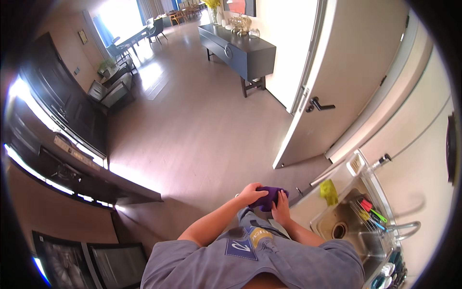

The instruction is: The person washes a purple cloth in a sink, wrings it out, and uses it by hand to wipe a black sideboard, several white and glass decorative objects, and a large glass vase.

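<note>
Both hands hold a folded purple cloth (266,202) in front of my body, at the lower middle of the view. My left hand (251,194) grips its left end with the thumb lying over the top. On the cloth's right side rests my right hand (282,209), fingers pressed along it. Right of the hands is a stainless steel sink (371,245) with a curved faucet (415,225). A yellow-green cloth (328,192) hangs over the counter edge by the basin. Brushes or utensils with red and green handles (377,215) lie in a rack in the sink.
A white door (346,72) with a black lever handle stands ajar ahead on the right. Beyond it is a dark sideboard (234,50) bearing vases. A dark door (68,90) and an armchair (115,88) are on the left. Brownish floor (187,126) stretches ahead towards tables and chairs.
</note>
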A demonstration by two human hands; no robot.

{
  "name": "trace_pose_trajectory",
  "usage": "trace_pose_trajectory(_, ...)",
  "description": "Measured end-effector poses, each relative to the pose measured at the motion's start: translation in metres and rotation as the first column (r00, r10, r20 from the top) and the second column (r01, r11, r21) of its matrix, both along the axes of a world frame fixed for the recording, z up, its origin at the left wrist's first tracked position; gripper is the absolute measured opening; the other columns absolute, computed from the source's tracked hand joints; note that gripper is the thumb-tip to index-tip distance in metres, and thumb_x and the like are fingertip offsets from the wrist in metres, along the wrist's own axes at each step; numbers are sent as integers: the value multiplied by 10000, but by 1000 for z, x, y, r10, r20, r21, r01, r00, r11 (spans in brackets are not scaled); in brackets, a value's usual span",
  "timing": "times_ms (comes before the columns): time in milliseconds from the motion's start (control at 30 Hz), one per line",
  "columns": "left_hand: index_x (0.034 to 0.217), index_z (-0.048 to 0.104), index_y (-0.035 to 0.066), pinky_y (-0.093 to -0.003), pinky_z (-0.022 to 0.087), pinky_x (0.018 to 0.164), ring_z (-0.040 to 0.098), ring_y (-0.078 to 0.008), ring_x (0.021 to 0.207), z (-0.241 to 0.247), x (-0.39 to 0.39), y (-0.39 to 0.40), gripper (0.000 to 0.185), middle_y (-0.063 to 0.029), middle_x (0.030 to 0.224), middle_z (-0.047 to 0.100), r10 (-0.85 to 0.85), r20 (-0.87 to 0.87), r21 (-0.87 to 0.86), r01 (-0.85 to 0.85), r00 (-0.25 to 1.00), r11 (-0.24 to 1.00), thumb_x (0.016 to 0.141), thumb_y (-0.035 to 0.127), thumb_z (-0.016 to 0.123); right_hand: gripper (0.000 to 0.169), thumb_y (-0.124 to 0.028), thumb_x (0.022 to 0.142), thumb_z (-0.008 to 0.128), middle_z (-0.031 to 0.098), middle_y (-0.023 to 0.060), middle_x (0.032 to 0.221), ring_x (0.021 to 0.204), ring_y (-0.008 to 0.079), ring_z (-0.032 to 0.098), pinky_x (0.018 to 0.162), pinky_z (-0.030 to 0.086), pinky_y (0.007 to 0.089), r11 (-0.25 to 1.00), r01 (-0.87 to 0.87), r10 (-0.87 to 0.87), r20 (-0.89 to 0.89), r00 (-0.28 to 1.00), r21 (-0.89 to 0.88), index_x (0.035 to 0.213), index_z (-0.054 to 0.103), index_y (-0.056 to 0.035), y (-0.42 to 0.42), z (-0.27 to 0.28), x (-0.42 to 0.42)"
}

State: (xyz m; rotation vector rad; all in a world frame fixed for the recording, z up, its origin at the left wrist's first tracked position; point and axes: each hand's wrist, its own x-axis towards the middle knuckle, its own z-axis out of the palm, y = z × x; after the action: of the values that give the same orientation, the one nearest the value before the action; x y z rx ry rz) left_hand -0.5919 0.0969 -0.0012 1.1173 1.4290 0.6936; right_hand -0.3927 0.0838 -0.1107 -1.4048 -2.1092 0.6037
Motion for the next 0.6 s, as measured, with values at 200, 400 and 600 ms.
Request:
trace_pose_trajectory(200, 963, 632, 22, -302, 487, 726, 611, -176, 791, 25, -70, 101, 347, -101, 831, 643, 52, -28, 49, -50, 998, 998, 746, 288, 683, 389, -318, 946, 446, 523, 78, 1216, 1122, 186, 501, 956, 376, 319, 557, -435, -444, -696, 564, -708, 1248, 457, -74, 110, -63, -105)
trace_pose_trajectory(400, 1065, 615, 45, -270, 486, 679, 587, -124, 788, 51, -183, 189, 393, -54, 882, 640, 68, -57, 70, -64, 996, 995, 766, 283, 707, 411, -341, 939, 463, 559, 44, 1151, 1089, 141, 517, 912, 422, 311, 405, -711, -437, -805, 402, -575, 1268, 488, -96, 222, 28, -231)
trace_pose_trajectory(600, 900, 587, 38, -231, 453, 648, 570, -114, 709, 126, -291, 264, 132, -36, 804, 604, 147, 435, -91, -119, 889, 989, 791, 93, 638, 771, -221, 734, 679, 325, 230, 1405, 1284, 382, 338, 1072, 279, 422, 838, -455, 532, -267, 803, 301, 1389, 305, -59, 378, 127, -289)
